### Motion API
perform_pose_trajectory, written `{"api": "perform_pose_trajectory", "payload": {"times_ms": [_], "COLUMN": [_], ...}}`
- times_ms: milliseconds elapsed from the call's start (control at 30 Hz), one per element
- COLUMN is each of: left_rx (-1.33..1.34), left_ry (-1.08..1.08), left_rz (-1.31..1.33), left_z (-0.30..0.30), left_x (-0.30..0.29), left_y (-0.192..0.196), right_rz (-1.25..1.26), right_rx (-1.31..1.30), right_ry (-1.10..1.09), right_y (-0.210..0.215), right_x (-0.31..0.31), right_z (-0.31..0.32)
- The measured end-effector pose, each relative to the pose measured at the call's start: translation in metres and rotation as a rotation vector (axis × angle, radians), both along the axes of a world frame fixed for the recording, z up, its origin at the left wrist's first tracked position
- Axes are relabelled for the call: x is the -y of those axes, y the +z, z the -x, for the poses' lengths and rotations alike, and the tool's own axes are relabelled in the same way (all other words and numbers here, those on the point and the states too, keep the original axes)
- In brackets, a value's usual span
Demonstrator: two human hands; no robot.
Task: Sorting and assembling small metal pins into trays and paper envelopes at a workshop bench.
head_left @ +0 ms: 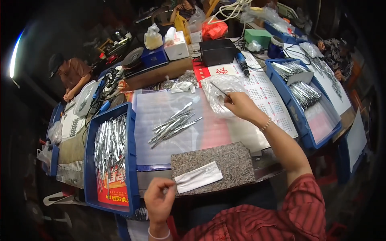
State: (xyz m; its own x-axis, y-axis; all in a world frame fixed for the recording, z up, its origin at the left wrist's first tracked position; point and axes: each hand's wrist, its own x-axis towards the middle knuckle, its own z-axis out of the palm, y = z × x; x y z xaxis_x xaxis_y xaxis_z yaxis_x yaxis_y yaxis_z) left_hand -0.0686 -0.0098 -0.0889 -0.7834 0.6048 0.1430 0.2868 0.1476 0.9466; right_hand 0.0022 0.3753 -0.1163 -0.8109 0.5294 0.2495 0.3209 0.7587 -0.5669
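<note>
I see work table point(241, 132) spanning centre. Blue tray point(90, 176) at 8 o'clock, full of silver pieces; second blue tray point(299, 124) at 2 o'clock, same stock. Granite slab point(233, 160) at 6 o'clock. Clear plastic bag point(219, 90) at 12 o'clock. Loose pile of silver pieces point(173, 125) at centre. White sleeve point(199, 176) lies on slab. Right hand point(239, 105) at bag, fingers pinched on thin silver piece point(220, 90). Left hand point(159, 201) at 6 o'clock, fingers closed on sleeve's left end.
</note>
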Motion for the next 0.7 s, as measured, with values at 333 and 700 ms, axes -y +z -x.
{"api": "perform_pose_trajectory", "payload": {"times_ms": [333,700], "left_rx": [0.312,0.561], "left_ry": [-0.255,-0.349], "left_rz": [-0.257,-0.333], "left_z": [-0.023,-0.038], "left_x": [0.025,0.014], "left_y": [-0.002,-0.018], "right_rz": [-0.291,0.470], "right_rx": [0.281,-0.289], "right_ry": [-0.042,-0.043], "right_y": [-0.036,0.070], "right_x": [-0.007,0.074], "right_z": [0.057,-0.020]}}
